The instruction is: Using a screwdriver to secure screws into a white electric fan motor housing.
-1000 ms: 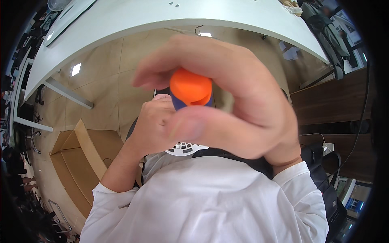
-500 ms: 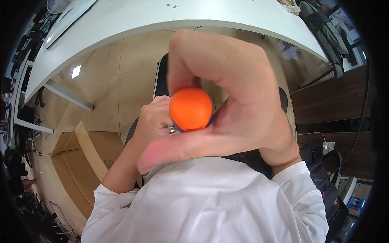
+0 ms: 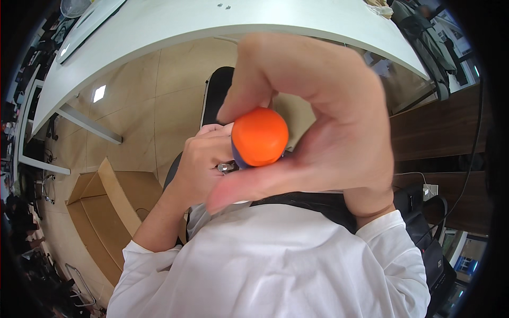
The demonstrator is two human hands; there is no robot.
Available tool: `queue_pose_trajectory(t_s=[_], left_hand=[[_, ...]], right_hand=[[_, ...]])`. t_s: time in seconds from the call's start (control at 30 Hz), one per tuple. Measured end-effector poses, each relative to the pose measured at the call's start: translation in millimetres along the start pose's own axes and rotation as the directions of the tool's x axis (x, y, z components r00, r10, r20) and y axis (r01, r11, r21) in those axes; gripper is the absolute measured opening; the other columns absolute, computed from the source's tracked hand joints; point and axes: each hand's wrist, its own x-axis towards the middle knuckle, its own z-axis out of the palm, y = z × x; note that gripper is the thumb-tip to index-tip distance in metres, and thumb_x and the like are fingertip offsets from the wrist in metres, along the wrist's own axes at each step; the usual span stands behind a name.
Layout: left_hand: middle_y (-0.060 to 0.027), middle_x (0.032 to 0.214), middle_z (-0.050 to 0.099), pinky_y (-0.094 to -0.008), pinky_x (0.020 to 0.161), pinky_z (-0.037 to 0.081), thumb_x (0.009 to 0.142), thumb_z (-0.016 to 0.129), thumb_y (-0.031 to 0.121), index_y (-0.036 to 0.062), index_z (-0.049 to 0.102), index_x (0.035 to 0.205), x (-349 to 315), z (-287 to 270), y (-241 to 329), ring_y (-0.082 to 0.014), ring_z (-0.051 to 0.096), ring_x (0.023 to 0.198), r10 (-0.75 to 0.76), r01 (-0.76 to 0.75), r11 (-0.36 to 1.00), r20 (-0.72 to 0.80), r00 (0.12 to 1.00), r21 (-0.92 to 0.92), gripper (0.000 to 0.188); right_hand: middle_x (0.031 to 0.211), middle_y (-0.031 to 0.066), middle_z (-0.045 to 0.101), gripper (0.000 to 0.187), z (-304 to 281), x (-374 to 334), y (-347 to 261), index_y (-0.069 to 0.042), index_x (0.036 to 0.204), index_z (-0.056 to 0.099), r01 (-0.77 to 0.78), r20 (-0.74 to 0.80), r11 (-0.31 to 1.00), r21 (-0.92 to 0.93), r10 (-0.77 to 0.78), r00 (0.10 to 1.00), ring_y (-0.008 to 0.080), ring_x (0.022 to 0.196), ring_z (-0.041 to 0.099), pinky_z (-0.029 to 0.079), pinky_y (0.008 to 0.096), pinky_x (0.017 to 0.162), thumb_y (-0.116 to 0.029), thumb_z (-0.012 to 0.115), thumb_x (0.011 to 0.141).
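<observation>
Right now, orange-and-blue handle (image 3: 260,137) at mid-scene, rounded orange end facing up. Right hand (image 3: 342,127) curls around it: forefinger (image 3: 249,79) bent over far side, thumb (image 3: 254,180) along near side, grip narrowed onto handle, palm apart. Left hand (image 3: 202,159) just left, fingers folded; cannot tell what it holds. White shirt (image 3: 297,254) near, open cardboard box (image 3: 117,196) left, white table (image 3: 212,16) far.

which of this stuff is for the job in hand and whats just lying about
Seemingly in use:
orange-and-blue handle
right hand, curled around it
left hand, close by, its grip mostly hidden

Seemingly just lying about:
open cardboard box, on the floor
two small bits, on the white table
</observation>
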Motion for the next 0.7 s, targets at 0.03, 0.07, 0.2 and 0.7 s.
queue_pose_trajectory(t_s=[0.03,0.07,0.2,0.7], left_hand=[[-0.0044,0.093,0.075,-0.034,0.08,0.051,0.071,0.084,0.015,0.0102,0.078,0.09,-2,3,-4,-0.0238,0.069,0.082,-0.002,0.002,1.0,-0.001,1.0,0.004,0.021],[-0.0044,0.093,0.075,-0.0337,0.082,0.05,0.072,0.084,0.016,0.0102,0.078,0.089,-6,10,-13,-0.0234,0.069,0.084,0.006,-0.01,0.997,-0.053,0.999,-0.074,0.019],[-0.0044,0.095,0.075,-0.0342,0.082,0.051,0.075,0.083,0.017,0.0099,0.077,0.091,9,-25,11,-0.0238,0.069,0.089,0.134,-0.127,0.991,0.18,0.975,-0.051,0.019],[-0.0038,0.089,0.073,-0.0338,0.078,0.048,0.071,0.083,0.013,0.0096,0.077,0.09,2,0,2,-0.0271,0.07,0.09,0.068,-0.066,0.997,-0.041,0.997,0.04,0.02]], right_hand=[[0.086,0.0079,0.07,0.063,1,2,-1,0.002,0.098,0.073,0.003,-0.011,0.997,-0.076,-0.004,1.0,0.0188,0.068,0.059,0.044,0.0285,0.06,-0.038,0.098,0.057],[0.086,0.0079,0.07,0.063,2,3,-2,0.002,0.098,0.073,0.004,-0.012,0.997,-0.076,-0.005,1.0,0.0188,0.068,0.059,0.044,0.0285,0.06,-0.038,0.098,0.057],[0.091,0.009,0.071,0.06,9,-2,5,0.004,0.104,0.072,0.001,-0.024,0.994,0.112,0.002,1.0,0.0219,0.075,0.063,0.048,0.0289,0.065,-0.031,0.096,0.063],[0.101,0.02,0.07,0.028,-8,-2,-6,0.009,0.104,0.072,-0.08,0.061,0.984,0.158,0.071,0.996,0.0214,0.078,0.063,0.05,0.0273,0.068,-0.002,0.08,0.079]])
